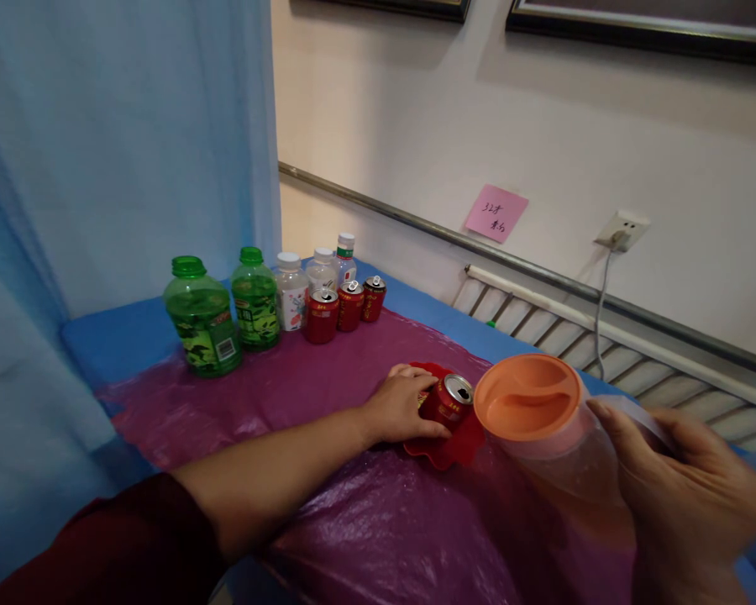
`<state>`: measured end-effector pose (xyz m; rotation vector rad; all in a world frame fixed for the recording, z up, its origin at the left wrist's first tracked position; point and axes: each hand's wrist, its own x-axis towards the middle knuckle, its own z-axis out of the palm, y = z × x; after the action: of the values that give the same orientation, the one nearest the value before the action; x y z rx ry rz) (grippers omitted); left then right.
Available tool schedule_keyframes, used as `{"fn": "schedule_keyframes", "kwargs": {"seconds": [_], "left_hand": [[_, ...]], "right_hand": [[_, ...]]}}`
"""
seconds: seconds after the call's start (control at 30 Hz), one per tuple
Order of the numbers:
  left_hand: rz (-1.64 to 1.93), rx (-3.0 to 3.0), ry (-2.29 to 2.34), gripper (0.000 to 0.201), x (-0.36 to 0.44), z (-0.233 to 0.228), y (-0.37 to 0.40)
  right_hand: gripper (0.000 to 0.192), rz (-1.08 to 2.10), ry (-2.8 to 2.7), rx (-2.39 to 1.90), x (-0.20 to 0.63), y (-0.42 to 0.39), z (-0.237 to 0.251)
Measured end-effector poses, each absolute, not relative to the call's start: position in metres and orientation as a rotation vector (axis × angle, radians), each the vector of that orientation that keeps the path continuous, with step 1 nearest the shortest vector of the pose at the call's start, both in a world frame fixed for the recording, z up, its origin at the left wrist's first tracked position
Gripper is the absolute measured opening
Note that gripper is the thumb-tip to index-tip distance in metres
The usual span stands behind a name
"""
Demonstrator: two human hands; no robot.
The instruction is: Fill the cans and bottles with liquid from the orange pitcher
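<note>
My left hand [405, 405] is wrapped round a red drink can [444, 405], its fingers on the side that faces left. The can's top is open and tips slightly to the right. Under it lies a red dish with a scalloped edge [438, 456]. In my right hand [686, 470] is the handle of a clear plastic pitcher [573, 470] with an orange lid [529, 395]. The pitcher is held up just right of the can, with its lid rim close to the can's top. An orange-brown tint shows low in the pitcher, blurred.
Two green bottles [205, 328], several white-capped clear bottles [291, 290] and three red cans [322, 317] stand at the back left on a purple plastic sheet [365, 521]. Behind the blue table run a pipe [403, 214] and a radiator [542, 336]. A blue curtain [126, 151] hangs left.
</note>
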<state>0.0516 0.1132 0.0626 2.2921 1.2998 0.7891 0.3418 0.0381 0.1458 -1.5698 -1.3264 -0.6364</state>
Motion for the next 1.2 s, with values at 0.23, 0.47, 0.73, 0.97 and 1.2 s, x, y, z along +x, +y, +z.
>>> {"fn": "schedule_keyframes", "kwargs": {"seconds": [0.23, 0.47, 0.73, 0.97, 1.2], "left_hand": [[0.792, 2.298, 1.293, 0.077, 0.0516, 0.0639, 0.1124], [0.774, 2.297, 1.300, 0.079, 0.0516, 0.0639, 0.1128], [0.783, 2.305, 1.280, 0.079, 0.0518, 0.0625, 0.1139], [0.797, 2.304, 1.287, 0.077, 0.0523, 0.0628, 0.1132], [0.808, 2.290, 1.304, 0.080, 0.0530, 0.0627, 0.1131]], "right_hand": [[0.061, -0.660, -1.301, -1.528, 0.3431, 0.0409, 0.1448], [0.060, -0.684, -1.295, -1.549, 0.3448, 0.0410, 0.1435], [0.061, -0.623, -1.320, -1.573, 0.3418, 0.0377, 0.1461], [0.058, -0.610, -1.326, -1.540, 0.3417, 0.0381, 0.1453], [0.063, -0.614, -1.316, -1.510, 0.3401, 0.0384, 0.1462]]}}
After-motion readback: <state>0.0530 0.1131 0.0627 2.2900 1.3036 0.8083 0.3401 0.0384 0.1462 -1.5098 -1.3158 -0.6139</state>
